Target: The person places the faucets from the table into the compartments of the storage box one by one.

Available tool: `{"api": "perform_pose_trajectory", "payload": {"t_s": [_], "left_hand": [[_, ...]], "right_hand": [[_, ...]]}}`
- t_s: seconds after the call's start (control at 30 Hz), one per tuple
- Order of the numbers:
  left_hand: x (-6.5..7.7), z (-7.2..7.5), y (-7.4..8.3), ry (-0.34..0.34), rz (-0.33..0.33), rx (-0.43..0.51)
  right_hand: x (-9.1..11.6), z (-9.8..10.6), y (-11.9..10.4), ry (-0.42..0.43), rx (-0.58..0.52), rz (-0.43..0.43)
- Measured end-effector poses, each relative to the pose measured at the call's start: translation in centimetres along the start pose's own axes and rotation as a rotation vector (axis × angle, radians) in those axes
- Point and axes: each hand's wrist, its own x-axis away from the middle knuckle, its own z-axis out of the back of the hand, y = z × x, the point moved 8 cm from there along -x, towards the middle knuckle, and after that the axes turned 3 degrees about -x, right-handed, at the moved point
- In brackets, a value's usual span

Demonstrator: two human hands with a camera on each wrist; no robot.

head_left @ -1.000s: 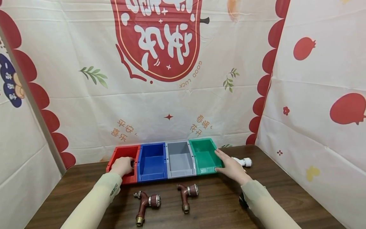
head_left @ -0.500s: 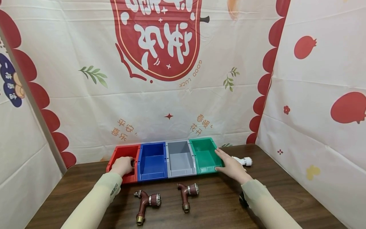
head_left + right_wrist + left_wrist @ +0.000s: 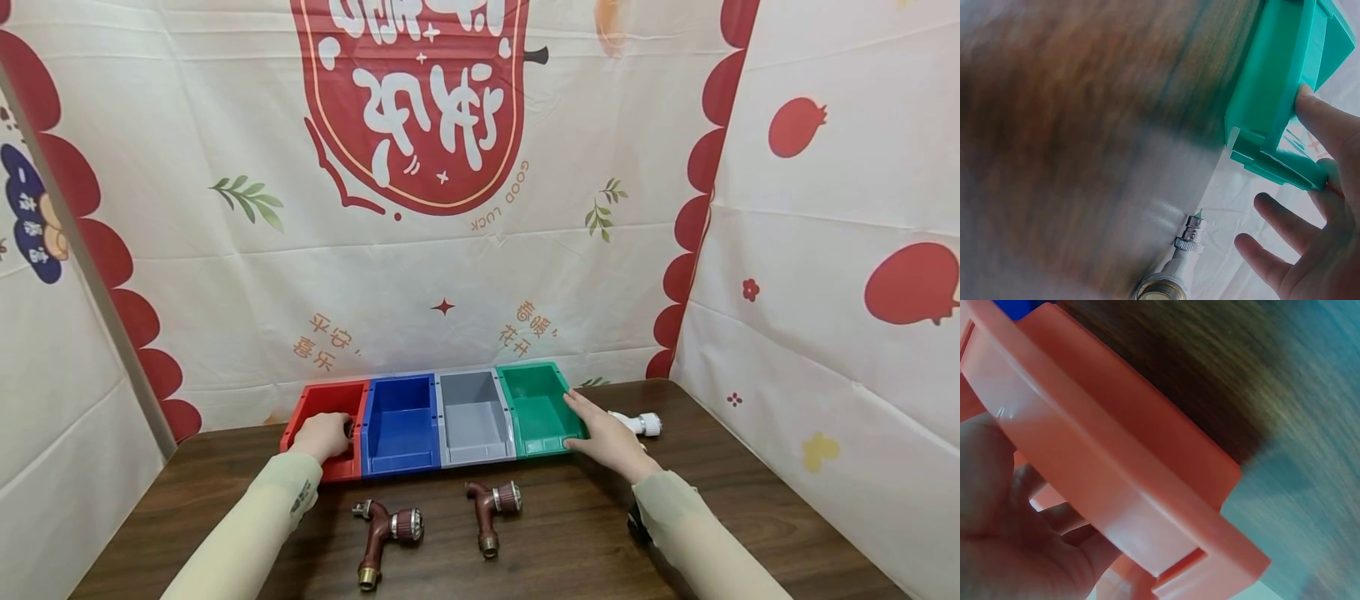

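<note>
In the head view my left hand point(image 3: 321, 435) reaches into the red bin point(image 3: 300, 408). A small dark shape point(image 3: 348, 427) shows at its fingertips, too little to name. The left wrist view has the hand point(image 3: 1035, 531) behind the bin's front lip point(image 3: 1104, 456), fingers bent and partly hidden; whether they hold anything is unclear. At the other end of the row, my right hand point(image 3: 609, 435) touches the green bin point(image 3: 536, 408). Its thumb point(image 3: 1325, 119) lies on the front lip, with the other fingers spread by the outer side.
Between them stand a blue bin point(image 3: 401, 425) and a grey bin point(image 3: 474, 417). Two dark red taps, one left point(image 3: 378, 537) and another tap point(image 3: 487, 517), lie on the wooden table point(image 3: 570, 533). Beyond my right hand is a white tap point(image 3: 647, 424). Printed cloth point(image 3: 450, 267) hangs behind.
</note>
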Motion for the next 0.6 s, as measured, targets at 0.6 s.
{"api": "perform_pose_trajectory", "payload": {"t_s": [0.6], "left_hand": [[-0.07,-0.33,-0.48,-0.056,0.051,0.019]], "right_hand": [[0.11,0.03,0.01,-0.004,-0.004,-0.004]]}}
